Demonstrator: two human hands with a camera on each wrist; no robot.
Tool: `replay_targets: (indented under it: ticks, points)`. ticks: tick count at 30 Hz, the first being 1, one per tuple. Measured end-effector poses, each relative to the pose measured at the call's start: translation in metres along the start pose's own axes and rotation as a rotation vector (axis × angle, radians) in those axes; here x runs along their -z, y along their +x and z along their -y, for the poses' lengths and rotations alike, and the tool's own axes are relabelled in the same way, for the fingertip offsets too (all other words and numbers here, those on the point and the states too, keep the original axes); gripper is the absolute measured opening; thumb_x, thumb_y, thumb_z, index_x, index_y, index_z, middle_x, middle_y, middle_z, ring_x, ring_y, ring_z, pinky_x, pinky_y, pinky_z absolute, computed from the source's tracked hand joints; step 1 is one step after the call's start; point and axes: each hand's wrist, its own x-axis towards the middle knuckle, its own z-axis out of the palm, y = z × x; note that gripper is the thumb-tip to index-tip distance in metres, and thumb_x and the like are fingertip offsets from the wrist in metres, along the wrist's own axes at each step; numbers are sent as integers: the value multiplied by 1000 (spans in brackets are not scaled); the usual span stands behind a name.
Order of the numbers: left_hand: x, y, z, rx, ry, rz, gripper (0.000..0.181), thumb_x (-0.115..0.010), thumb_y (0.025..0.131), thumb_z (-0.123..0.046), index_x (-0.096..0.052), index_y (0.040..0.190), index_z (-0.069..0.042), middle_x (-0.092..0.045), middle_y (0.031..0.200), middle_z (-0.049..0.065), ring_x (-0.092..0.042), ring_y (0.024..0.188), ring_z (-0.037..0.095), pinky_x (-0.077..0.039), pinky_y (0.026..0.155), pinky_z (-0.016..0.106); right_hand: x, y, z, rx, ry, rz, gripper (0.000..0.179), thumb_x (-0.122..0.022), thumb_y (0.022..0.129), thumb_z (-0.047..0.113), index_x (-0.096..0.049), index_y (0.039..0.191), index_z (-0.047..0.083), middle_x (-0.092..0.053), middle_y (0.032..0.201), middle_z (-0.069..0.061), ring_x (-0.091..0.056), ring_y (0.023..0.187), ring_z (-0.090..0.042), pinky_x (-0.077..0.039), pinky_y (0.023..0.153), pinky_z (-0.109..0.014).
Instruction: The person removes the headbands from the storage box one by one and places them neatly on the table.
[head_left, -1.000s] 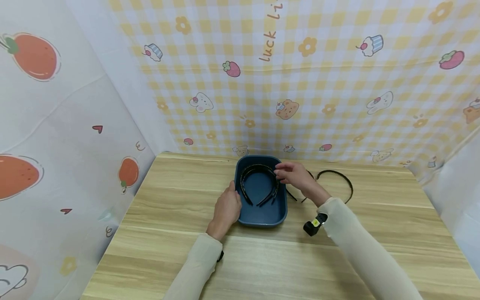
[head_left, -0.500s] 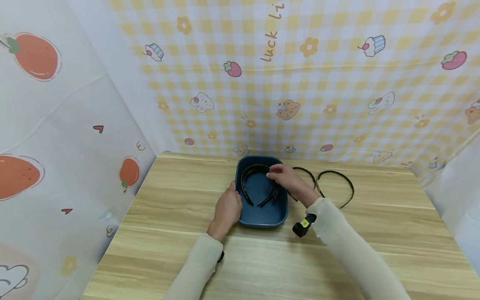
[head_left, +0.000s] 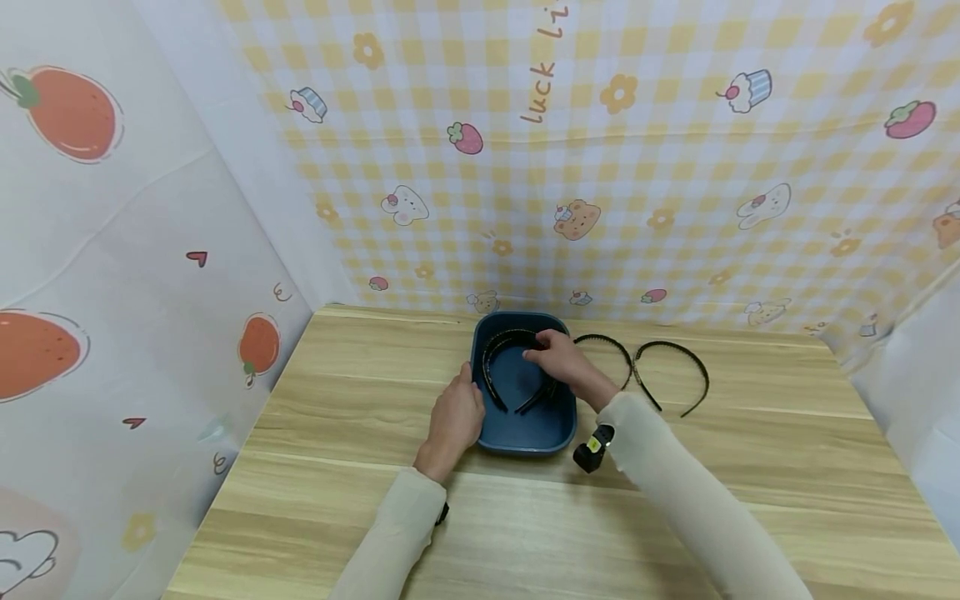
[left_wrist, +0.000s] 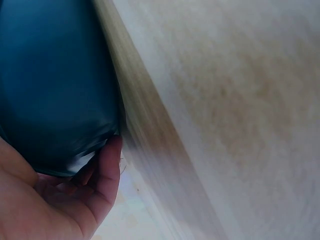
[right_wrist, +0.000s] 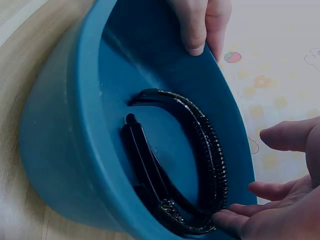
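A blue plastic basin (head_left: pixel 525 439) stands on the table in the head view. Inside it, black headbands (right_wrist: pixel 216 160) lie nested together, some with glittery trim and one with comb teeth. My left hand (head_left: pixel 456 408) grips the basin's left rim, thumb inside the wall and fingers outside. Over the basin's right side reaches my right hand (head_left: pixel 564 360), its thumb apart from loosely extended fingers. In the right wrist view one fingertip is at the headbands' lower end; whether it touches them I cannot tell. The hand hides part of the headbands in the head view.
To the right of the basin, two more black headbands lie on the wooden table: one headband (head_left: pixel 617 343) near the basin, partly behind the right arm, and another headband (head_left: pixel 697 362) farther right. A patterned cloth (head_left: pixel 510 250) hangs along the table's back edge.
My right hand has moved left and slightly down, farther over the basin. The nearer headband on the table shows more now. The left hand and basin stay in place.
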Motion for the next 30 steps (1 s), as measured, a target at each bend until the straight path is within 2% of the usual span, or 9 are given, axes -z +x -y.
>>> replay_targets:
  ticks: [12, 23, 30]
  points:
    - [-1, 1, 1, 6, 2, 3, 45, -42, 105, -11, -41, 146, 7, -63, 124, 24, -68, 95, 36, -56, 78, 46, -9, 3, 0, -24, -55, -18, 60, -55, 101, 24, -35, 150, -4, -37, 153, -24, -40, 138, -39, -36, 111, -53]
    - [0, 0, -1, -2, 7, -3, 45, -43, 105, -12, -41, 146, 7, -63, 123, 24, -68, 94, 38, -56, 77, 48, -7, 1, 3, -13, -11, -47, 55, -56, 100, 19, -40, 148, -3, -41, 151, -22, -43, 137, -36, -38, 110, -50]
    - [0, 0, 1, -3, 15, -7, 46, -42, 105, -13, -41, 146, 7, -64, 121, 23, -68, 85, 37, -56, 71, 46, -4, -1, 5, -4, 7, -77, 54, -57, 100, 13, -40, 148, -4, -45, 146, -22, -43, 136, -34, -40, 110, -48]
